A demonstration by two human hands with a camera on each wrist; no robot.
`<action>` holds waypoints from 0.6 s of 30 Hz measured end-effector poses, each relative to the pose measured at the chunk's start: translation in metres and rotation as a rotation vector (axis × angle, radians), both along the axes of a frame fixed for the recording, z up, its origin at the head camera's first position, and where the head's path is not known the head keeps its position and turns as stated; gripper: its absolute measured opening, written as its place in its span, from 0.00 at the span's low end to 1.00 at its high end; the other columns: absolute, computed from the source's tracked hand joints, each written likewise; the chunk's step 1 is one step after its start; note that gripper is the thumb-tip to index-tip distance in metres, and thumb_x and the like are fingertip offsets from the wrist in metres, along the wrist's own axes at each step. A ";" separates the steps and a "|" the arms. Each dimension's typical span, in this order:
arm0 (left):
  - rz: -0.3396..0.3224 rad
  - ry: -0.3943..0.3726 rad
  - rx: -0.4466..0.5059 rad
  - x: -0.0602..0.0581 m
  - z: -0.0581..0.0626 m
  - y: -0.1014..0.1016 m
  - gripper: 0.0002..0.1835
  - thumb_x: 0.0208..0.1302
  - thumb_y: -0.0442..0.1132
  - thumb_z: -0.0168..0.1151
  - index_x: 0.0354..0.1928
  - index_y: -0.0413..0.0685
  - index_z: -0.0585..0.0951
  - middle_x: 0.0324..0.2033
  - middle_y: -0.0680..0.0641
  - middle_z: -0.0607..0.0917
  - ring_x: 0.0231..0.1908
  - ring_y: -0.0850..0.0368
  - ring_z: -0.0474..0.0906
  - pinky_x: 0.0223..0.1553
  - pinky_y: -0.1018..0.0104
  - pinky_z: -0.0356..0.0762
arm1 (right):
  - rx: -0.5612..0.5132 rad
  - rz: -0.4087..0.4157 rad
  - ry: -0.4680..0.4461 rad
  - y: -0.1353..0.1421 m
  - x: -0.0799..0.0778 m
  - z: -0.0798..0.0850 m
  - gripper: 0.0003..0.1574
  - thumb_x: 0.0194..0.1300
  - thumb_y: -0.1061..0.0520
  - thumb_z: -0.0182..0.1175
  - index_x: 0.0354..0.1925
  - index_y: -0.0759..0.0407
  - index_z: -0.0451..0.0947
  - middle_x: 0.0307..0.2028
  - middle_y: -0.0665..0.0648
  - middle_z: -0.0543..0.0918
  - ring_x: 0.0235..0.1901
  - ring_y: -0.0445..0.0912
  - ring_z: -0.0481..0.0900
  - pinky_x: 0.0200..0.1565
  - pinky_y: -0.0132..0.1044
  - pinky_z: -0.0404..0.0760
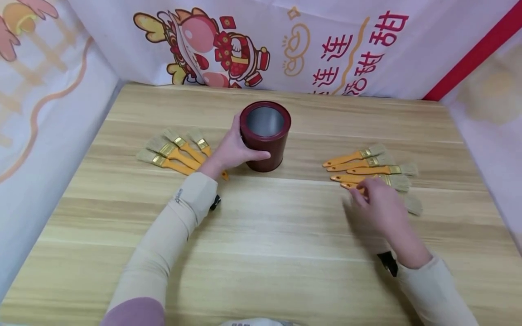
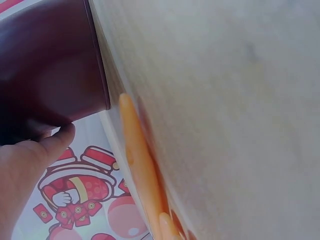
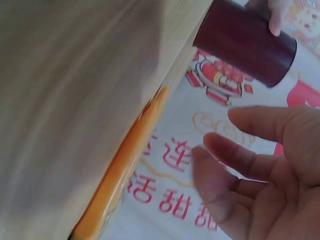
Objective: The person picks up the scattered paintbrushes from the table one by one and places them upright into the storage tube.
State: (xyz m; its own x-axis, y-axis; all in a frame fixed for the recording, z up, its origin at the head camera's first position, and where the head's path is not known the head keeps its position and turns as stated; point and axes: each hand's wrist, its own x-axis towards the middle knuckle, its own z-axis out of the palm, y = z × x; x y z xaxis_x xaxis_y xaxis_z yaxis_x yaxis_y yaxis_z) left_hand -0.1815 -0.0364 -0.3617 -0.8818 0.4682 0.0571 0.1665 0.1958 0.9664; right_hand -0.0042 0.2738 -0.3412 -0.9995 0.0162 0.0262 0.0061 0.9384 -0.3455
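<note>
A dark red round canister [image 1: 266, 154] stands upright on the table with its top uncovered and a grey metallic inside. My left hand [image 1: 236, 148] grips its left side, the thumb across the front; the other fingers are mostly hidden behind it. Over the right-hand group of paintbrushes [image 1: 354, 170] hovers my right hand [image 1: 382, 204], covering part of the nearest ones. In the right wrist view its fingers [image 3: 225, 150] are loosely bent, with nothing between them and the thumb, beside an orange brush handle [image 3: 125, 160].
Left of the canister, several orange-handled brushes [image 1: 179, 156] lie fanned out, partly under my left wrist. The wooden table [image 1: 261, 253] ends at a printed white cloth [image 1: 302, 45] along the back, with more cloth at both sides.
</note>
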 end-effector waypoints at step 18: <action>-0.057 -0.009 0.009 0.012 0.026 0.002 0.57 0.46 0.30 0.75 0.72 0.48 0.45 0.68 0.44 0.62 0.67 0.49 0.60 0.69 0.50 0.63 | -1.276 -0.546 -0.794 0.072 0.005 -0.023 0.42 0.75 0.35 0.26 0.30 0.55 0.80 0.26 0.53 0.88 0.28 0.43 0.87 0.34 0.32 0.85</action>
State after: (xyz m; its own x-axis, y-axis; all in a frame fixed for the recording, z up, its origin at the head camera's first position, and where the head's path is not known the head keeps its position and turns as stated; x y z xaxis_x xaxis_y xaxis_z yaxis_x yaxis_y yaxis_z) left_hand -0.1695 -0.0345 -0.3358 -0.8543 0.5170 0.0534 0.1684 0.1780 0.9695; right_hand 0.0006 0.3461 -0.3642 -0.6195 -0.0371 -0.7841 0.7815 -0.1240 -0.6115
